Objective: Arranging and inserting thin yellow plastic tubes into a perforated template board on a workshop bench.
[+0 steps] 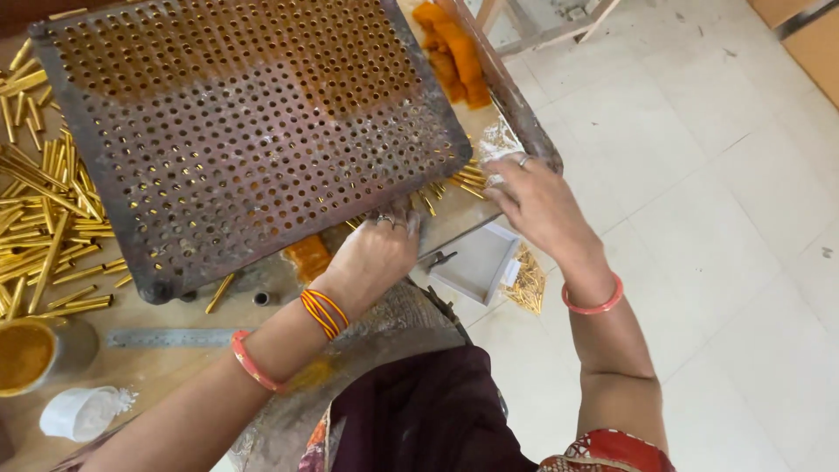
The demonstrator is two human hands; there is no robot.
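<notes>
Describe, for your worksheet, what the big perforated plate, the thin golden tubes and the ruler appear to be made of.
Perforated plate: likely steel or iron, dull grey-brown, with rust-like patches and whitish powder on it.
Golden tubes: probably brass or gold-coloured metal, bright and shiny, catching the light.
Ruler: apparently steel, flat, grey and matte.
The left hand rests at the plate's near edge; the right hand touches tubes at its corner.

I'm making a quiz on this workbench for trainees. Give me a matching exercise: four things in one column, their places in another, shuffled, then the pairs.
Things:
1. perforated plate
2. ruler
3. left hand
4. right hand

Places:
A. at the bench's right edge, fingers at the gold tubes
B. flat on the bench, below the plate
C. at the plate's lower right edge
D. over the middle of the bench, holes across it

Pairs: 1-D, 2-B, 3-C, 4-A
</notes>
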